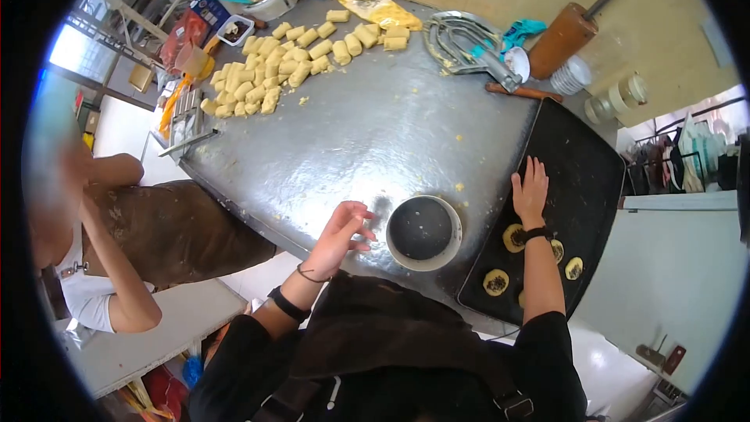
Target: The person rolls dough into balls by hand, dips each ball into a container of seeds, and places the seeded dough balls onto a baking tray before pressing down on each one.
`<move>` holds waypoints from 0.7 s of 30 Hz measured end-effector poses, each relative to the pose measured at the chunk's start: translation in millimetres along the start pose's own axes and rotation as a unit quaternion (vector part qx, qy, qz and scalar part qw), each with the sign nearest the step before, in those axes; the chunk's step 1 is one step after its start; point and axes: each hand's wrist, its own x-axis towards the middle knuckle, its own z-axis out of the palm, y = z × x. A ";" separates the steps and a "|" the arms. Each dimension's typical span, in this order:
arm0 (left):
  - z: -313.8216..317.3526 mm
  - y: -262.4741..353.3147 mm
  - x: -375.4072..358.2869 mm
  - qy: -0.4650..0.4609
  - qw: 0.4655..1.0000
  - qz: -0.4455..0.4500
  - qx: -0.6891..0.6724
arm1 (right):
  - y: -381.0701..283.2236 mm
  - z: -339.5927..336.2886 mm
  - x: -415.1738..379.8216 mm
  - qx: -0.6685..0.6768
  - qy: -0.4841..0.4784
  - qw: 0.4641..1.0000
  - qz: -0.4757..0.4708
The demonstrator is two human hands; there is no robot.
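My left hand (342,236) hovers at the left side of a round pale tin (457,244), its fingers loosely bent and apart, with nothing in them. Dark contents with a few light specks show inside the tin. My right hand (531,192) is stretched out flat over the left part of a black baking tray (582,158), palm down. Near its wrist lie several flat yellow dough rounds with dark seed-like topping, among them one round (495,282) at the front and another (574,268) to the right. My right forearm partly covers some of them.
Many short dough pieces (269,66) are heaped at the back left of the metal table (351,133). Metal mixer attachments (469,43), a brown cylinder with a handle (562,41) and a wooden stick (523,92) lie at the back right. Another person in a brown apron (176,227) is at left.
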 end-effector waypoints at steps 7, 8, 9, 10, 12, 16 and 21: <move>-20.2 23.4 20.6 0.017 0.999 0.041 0.007 | 18.8 -6.5 2.9 0.152 0.009 0.988 0.034; -31.7 23.2 29.7 0.029 0.998 0.061 -0.006 | 28.3 -11.6 4.4 0.145 -0.012 0.987 0.074; -44.4 29.0 37.9 0.044 0.996 0.076 0.012 | 37.4 -17.0 4.6 0.139 -0.033 0.983 0.115; -59.2 36.0 46.6 0.059 0.994 0.089 0.032 | 47.0 -21.0 2.8 0.133 -0.055 0.977 0.158; -96.5 44.9 79.8 0.084 0.986 0.119 0.075 | 78.4 -2.6 -2.9 0.187 -0.104 0.951 0.225; -175.9 54.8 189.5 0.152 0.961 0.173 0.151 | 101.0 5.2 -5.8 0.198 -0.169 0.928 0.268; -218.8 80.1 297.4 0.372 0.871 0.160 0.280 | 110.2 7.7 -6.1 0.180 -0.178 0.938 0.238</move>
